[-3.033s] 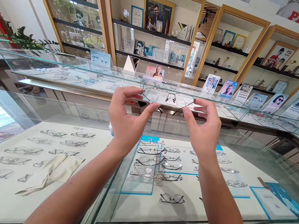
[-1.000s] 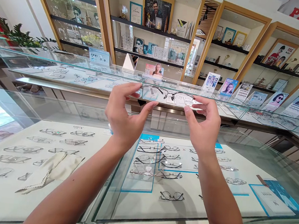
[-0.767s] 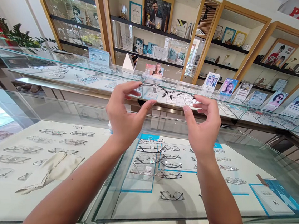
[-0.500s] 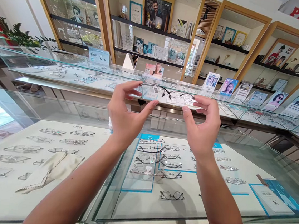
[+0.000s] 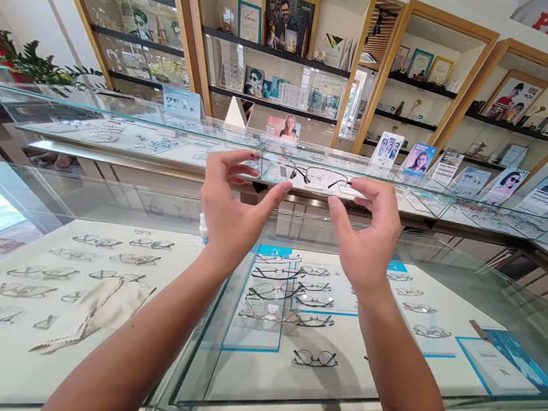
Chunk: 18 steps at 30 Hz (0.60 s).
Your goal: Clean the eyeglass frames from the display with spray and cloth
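A pair of thin dark-framed glasses (image 5: 313, 172) is held up in the air between both hands, above the near glass case. My left hand (image 5: 234, 207) has its fingertips at the left end of the glasses, the thumb apart below. At the right end, the fingers of my right hand (image 5: 368, 226) touch the frame, with the thumb held lower. Below the hands, inside or under the glass, lie rows of glasses, one dark pair (image 5: 314, 358) nearest the front. A cream cloth (image 5: 106, 308) lies to the left of my left forearm.
The near glass case (image 5: 231, 408) spans the front. Behind it stands another display counter (image 5: 159, 167) with upright cards (image 5: 386, 152). A small white bottle (image 5: 203, 227) is beside my left wrist. Shelves (image 5: 276, 53) line the back wall.
The glasses have shifted slightly left and turned a little. My right hand has moved slightly left, closer to my left hand, which has barely moved.
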Motion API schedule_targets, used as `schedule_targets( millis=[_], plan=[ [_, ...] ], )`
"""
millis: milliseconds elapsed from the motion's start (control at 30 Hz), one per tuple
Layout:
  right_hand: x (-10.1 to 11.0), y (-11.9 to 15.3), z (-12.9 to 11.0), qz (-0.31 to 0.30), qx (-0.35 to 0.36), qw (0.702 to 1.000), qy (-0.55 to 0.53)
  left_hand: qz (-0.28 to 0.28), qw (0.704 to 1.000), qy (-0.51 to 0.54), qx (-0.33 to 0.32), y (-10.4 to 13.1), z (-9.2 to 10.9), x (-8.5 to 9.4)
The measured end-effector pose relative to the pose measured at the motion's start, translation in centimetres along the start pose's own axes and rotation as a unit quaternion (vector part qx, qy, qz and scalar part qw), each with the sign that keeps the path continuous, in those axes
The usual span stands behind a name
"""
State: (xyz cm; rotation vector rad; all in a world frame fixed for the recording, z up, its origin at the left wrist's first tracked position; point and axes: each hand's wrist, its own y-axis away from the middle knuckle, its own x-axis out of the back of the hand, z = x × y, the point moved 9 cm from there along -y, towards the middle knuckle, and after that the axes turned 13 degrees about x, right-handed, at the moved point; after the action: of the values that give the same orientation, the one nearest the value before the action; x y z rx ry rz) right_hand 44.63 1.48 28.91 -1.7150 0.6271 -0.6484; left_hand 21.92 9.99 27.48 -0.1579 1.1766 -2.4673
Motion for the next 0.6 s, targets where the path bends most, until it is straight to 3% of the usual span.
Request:
schedule_targets(
  millis=[267, 600],
  plan=[
    [-0.5, 0.2, 1.4, -0.024, -0.054, 0.998, -0.029, -0.039, 0.997, 0.039, 0.056, -0.2, -0.8, -0.4],
    [-0.7, 0.4, 1.5, -0.028, -0.061, 0.997, -0.036, -0.049, 0.995, 0.065, 0.061, -0.3, -0.9, -0.5]
  ],
)
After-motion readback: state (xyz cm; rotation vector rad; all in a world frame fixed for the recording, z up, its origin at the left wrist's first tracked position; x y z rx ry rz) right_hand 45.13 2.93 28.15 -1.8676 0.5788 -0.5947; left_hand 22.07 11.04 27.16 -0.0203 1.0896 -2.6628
